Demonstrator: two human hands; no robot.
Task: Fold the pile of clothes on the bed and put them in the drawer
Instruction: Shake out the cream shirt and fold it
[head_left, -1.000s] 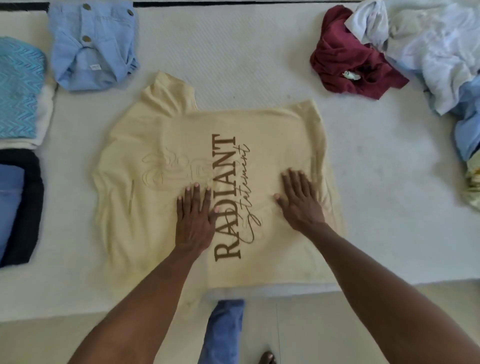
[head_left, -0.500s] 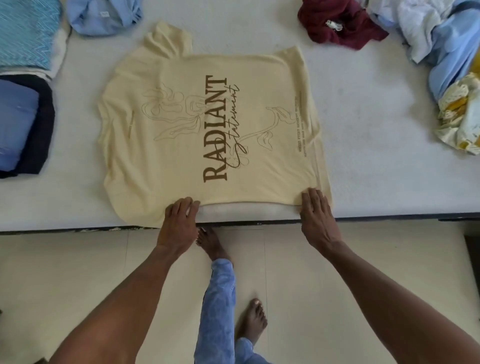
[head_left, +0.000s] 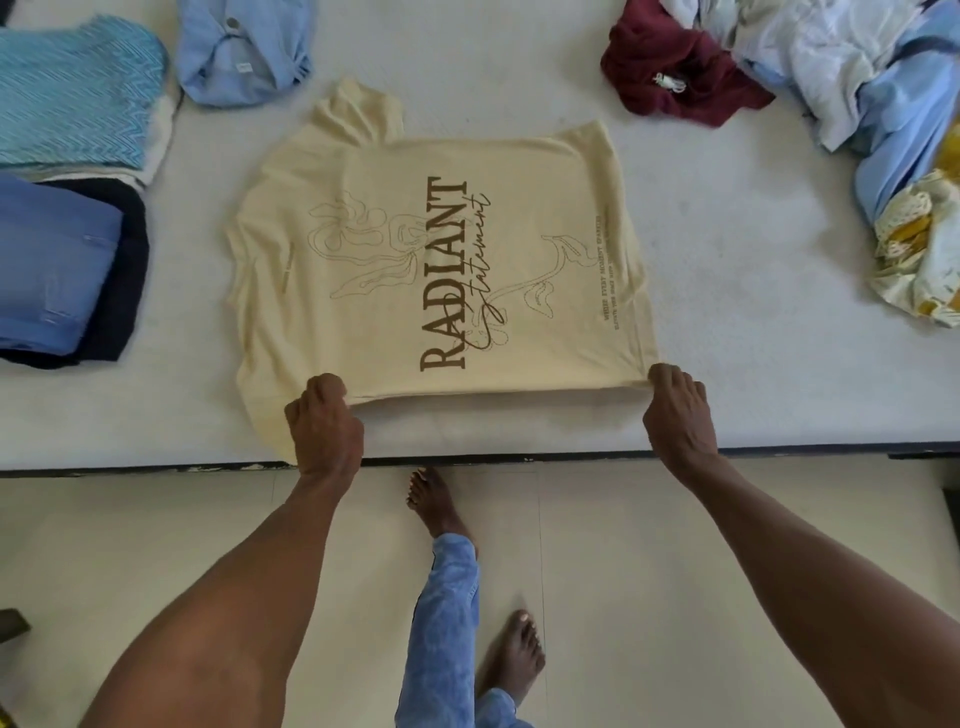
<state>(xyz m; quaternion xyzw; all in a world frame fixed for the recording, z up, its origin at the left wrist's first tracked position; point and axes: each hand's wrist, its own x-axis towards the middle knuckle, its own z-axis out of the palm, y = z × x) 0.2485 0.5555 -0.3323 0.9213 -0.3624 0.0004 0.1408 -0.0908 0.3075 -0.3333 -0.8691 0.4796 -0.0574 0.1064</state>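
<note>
Nearest the viewer, over the pale tiled floor, both arms reach forward to the near edge of the white mattress-topped bed. The left hand has its fingers curled round the near edge of the pale yellow cotton T-shirt toward its left part, and the right hand pinches the same edge at its near right corner; both are clamped on cloth, knuckles up. The shirt lies flat on the bed directly beyond the fingers, spreading away to the far side, with its long axis running left to right: collar end at the left, hem at the right. Both hands sit equally close to it, so the likely fold is a lift of the near edge carried over to the far one. Its brown lettering "RADIANT" reads sideways beside a thin line drawing of a flower, and one short sleeve pokes out at the far left. Farther left sit the folded clothes, blue, dark and teal; at the far right lies the unfolded pile of clothes, maroon, white, light blue and patterned yellow.
</note>
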